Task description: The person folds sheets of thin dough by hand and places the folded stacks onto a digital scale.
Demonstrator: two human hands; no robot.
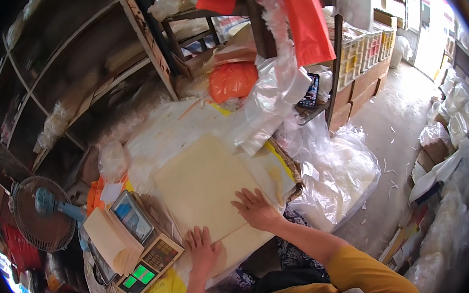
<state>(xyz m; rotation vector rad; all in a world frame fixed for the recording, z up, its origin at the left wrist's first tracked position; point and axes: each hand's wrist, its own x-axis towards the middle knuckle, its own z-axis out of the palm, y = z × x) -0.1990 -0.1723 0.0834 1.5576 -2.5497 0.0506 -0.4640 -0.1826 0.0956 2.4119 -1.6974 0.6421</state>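
Observation:
A wide stack of cream-coloured sheets (204, 181) lies on the covered worktable (152, 126) before me. My left hand (204, 248) rests on its near left edge, fingers apart. Toward the sheets' right side, my right hand (256, 209) lies palm down with spread fingers. Neither hand grips anything. Left of my left hand stands a digital weighing scale (158, 257) with lit green displays, and a folded bundle of cream sheets (111, 240) sits on it. Beyond the stack hang clear plastic bags (270, 99).
A blue desk fan (44, 213) stands at the left, below dark shelving (120, 15). A large clear plastic sack (332, 172) is right of the table. Plastic crates (351, 58) sit on boxes farther back. A smartphone (309, 90) leans near the hanging bags. Bagged goods line the right wall.

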